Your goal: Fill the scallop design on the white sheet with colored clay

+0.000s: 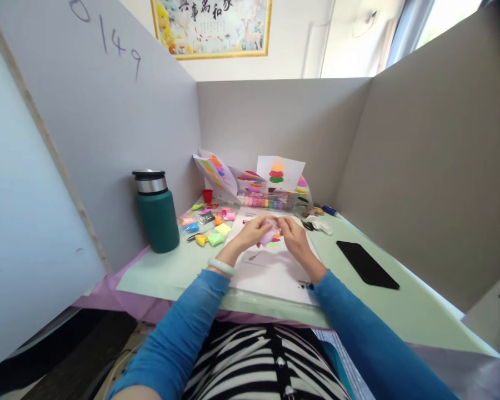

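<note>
Both hands meet over the white paper sheet (254, 278), in the middle of the table. My left hand (253, 230) has its fingers closed on a pale purple packet (268, 235), which hangs down between the hands. At the packet's upper right edge, my right hand (292, 233) pinches it with thumb and fingers. What lies inside the packet is too small to make out. Coloured shapes printed on the sheet show just below it. Left of the hands lie several small bright packets, among them a green one (215, 239) and a yellow one (223, 229).
A dark green bottle (157, 219) stands at the left, and a black phone (366, 264) lies at the right. Behind the hands are a row of coloured sticks or tubes (266, 201) and propped colour-printed sheets (280, 171). Grey partitions (275, 116) enclose the table.
</note>
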Action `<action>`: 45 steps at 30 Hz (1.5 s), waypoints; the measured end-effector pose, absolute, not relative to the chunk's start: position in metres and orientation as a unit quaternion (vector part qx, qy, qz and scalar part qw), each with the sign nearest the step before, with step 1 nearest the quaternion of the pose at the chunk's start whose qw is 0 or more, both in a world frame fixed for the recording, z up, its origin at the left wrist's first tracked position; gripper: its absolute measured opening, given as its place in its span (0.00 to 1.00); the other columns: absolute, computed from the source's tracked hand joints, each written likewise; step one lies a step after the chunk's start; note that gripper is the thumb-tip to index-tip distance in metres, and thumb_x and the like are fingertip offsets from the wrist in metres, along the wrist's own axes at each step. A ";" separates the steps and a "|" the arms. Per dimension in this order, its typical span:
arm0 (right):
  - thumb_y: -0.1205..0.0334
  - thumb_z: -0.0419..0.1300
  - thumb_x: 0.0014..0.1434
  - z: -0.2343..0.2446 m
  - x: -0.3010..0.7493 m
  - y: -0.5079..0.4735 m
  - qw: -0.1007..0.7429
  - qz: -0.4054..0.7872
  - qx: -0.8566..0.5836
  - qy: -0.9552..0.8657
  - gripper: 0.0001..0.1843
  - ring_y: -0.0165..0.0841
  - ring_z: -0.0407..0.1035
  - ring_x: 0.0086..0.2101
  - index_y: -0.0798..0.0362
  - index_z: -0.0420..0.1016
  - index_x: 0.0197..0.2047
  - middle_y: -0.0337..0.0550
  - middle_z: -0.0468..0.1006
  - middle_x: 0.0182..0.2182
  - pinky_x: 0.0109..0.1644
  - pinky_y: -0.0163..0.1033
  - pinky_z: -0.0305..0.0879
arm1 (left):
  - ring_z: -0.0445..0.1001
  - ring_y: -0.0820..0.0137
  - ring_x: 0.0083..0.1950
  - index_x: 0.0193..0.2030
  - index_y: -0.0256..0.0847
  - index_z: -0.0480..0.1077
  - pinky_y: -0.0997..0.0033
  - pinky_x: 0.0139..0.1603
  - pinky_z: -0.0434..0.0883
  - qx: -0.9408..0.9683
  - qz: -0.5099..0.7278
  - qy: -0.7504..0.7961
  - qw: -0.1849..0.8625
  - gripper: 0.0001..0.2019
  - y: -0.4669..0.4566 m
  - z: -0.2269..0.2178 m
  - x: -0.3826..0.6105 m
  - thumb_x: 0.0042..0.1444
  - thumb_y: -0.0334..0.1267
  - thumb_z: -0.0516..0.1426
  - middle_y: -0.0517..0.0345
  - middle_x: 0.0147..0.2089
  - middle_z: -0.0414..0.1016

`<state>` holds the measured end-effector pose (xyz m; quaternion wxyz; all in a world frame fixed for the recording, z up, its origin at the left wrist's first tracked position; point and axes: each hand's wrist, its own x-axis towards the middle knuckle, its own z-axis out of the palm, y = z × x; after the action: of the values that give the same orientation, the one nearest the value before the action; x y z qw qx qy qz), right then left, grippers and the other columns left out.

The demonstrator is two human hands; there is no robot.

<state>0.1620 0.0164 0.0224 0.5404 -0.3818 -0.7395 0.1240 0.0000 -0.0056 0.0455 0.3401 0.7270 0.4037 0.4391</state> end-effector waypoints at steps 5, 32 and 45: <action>0.49 0.52 0.60 0.010 0.154 0.024 0.558 0.165 -0.364 -0.727 0.17 0.35 0.67 0.28 0.53 0.73 0.32 0.42 0.75 0.26 0.33 0.38 0.60 | 0.64 0.78 0.24 0.48 0.38 0.68 0.82 0.19 0.60 0.688 0.482 0.460 0.288 0.14 0.003 0.029 -0.008 0.57 0.39 0.53 0.64 0.29 0.65; 0.61 0.52 0.65 -0.006 0.142 0.015 0.543 -0.158 -0.310 -0.765 0.11 0.33 0.67 0.29 0.52 0.72 0.33 0.42 0.75 0.27 0.33 0.37 0.58 | 0.74 0.73 0.28 0.31 0.34 0.71 0.73 0.29 0.74 0.591 0.596 0.374 0.394 0.15 0.007 0.017 0.004 0.49 0.47 0.62 0.58 0.27 0.73; 0.60 0.52 0.65 -0.001 0.138 0.007 0.569 -0.088 -0.312 -0.756 0.08 0.35 0.67 0.33 0.52 0.70 0.40 0.45 0.72 0.35 0.37 0.39 0.64 | 0.75 0.71 0.34 0.33 0.33 0.74 0.68 0.37 0.74 0.547 0.606 0.297 0.495 0.19 -0.002 0.024 0.001 0.42 0.48 0.67 0.55 0.32 0.76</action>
<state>0.1384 0.0070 -0.0014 0.5690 -0.3118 -0.7558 -0.0881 0.0006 -0.0024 0.0240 0.4955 0.5468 0.2968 0.6061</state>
